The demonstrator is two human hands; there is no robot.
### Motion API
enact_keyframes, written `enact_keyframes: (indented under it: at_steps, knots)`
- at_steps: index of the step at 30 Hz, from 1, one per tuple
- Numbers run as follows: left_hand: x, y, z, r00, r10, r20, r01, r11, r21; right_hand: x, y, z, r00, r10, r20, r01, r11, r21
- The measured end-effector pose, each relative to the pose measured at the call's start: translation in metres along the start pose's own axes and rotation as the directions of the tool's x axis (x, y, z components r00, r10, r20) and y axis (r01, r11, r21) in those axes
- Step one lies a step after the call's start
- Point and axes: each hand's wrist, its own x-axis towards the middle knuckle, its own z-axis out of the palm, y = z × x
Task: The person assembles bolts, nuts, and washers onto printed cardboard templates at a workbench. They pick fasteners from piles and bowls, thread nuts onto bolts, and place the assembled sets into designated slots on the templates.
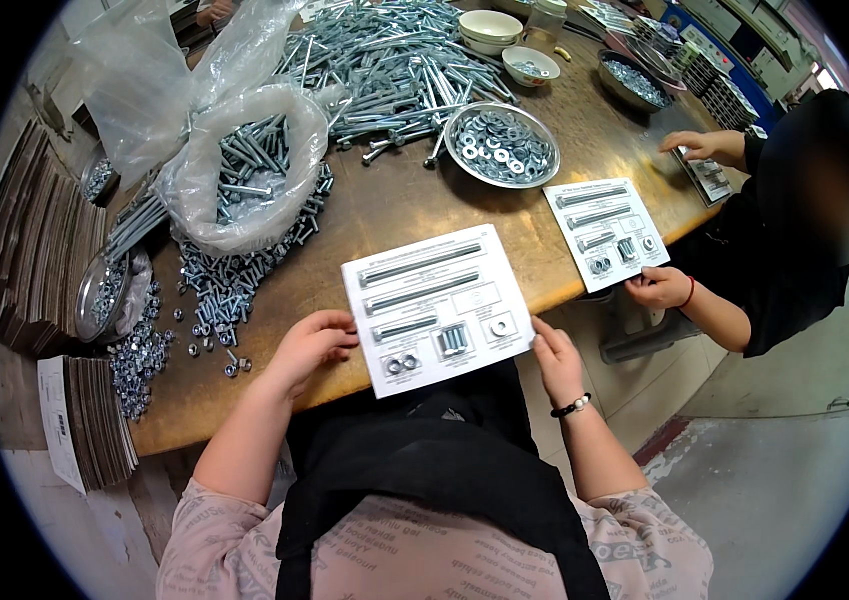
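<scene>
A white printed card is between my hands, tilted over the table's front edge. My left hand closes on its left edge, and my right hand grips its right edge near the lower corner. Three bolts of differing length lie across the card, the longest bolt uppermost. Below them are a group of short bolts, a washer and two nuts. Whether a clear film covers these pieces, I cannot tell.
At right a co-worker's hand holds a similar card. Ahead stand a bowl of washers and a heap of long bolts. Leftward are a plastic bag of bolts, loose nuts and stacked cards.
</scene>
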Motion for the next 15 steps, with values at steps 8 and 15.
enact_keyframes:
  at_steps: [8,15]
  knots:
    - [0.030,0.004,0.039,0.997,0.008,0.078,-0.015,0.996,0.092,0.017,0.002,-0.024,0.881,0.470,0.055,-0.408,0.696,0.591]
    - [0.056,-0.010,0.074,0.979,0.118,0.164,-0.162,0.945,0.285,0.027,0.030,-0.014,0.810,0.587,-0.007,-0.288,0.407,0.867]
